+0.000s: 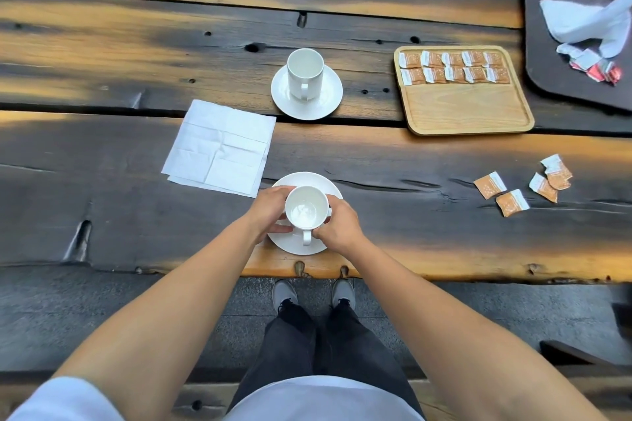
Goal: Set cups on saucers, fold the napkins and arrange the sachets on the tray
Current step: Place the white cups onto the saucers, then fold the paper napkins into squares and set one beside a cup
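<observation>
A white cup (pixel 306 208) stands on a white saucer (pixel 301 181) near the table's front edge, its handle pointing toward me. My left hand (pixel 270 212) and my right hand (pixel 340 224) clasp the cup from either side. Farther back, a second cup (pixel 305 73) sits on its own saucer (pixel 328 99). Unfolded white napkins (pixel 220 147) lie flat to the left. A wooden tray (pixel 468 109) at the right holds two rows of orange sachets (pixel 453 67). Several loose sachets (pixel 523 186) lie on the table at the right.
A dark tray (pixel 547 55) at the far right carries crumpled white napkins (pixel 588 22) and red and white sachets (pixel 596 67). The table is dark, rough wooden planks with gaps and knots. My feet and the paved floor show below the front edge.
</observation>
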